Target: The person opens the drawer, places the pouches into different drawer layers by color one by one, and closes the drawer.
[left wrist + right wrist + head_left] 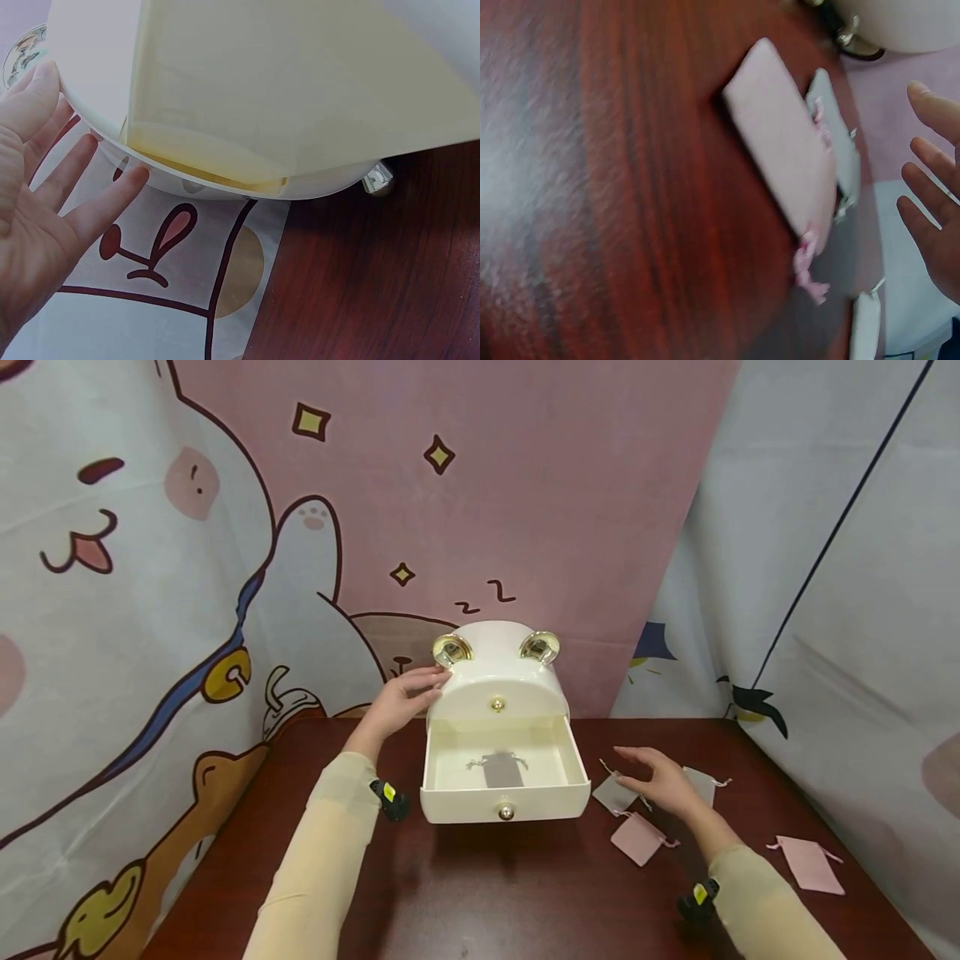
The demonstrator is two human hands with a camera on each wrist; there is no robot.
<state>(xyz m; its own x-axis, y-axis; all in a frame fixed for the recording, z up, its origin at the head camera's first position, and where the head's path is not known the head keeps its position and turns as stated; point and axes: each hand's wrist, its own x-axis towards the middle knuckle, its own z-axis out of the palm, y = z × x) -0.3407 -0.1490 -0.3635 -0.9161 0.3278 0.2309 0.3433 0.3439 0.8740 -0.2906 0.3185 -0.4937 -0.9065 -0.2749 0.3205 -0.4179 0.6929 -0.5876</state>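
A cream storage box (498, 681) with two gold ear-like pieces stands on the table, its lower drawer (506, 804) pulled out. Inside the drawer lies a grey drawstring pouch (502, 770). My left hand (401, 703) touches the upper left side of the box, its fingers extended in the left wrist view. To the right of the drawer, my right hand (663, 781) is over another grey pouch (613, 795), with fingers spread and nothing held. A pink pouch (637, 838) lies just in front of that grey one.
Behind the right hand is a further grey pouch (702, 783), partly hidden. Another pink pouch (810, 864) lies near the table's right edge. A printed cartoon cloth (570, 510) hangs behind the dark red wooden table (480, 902).
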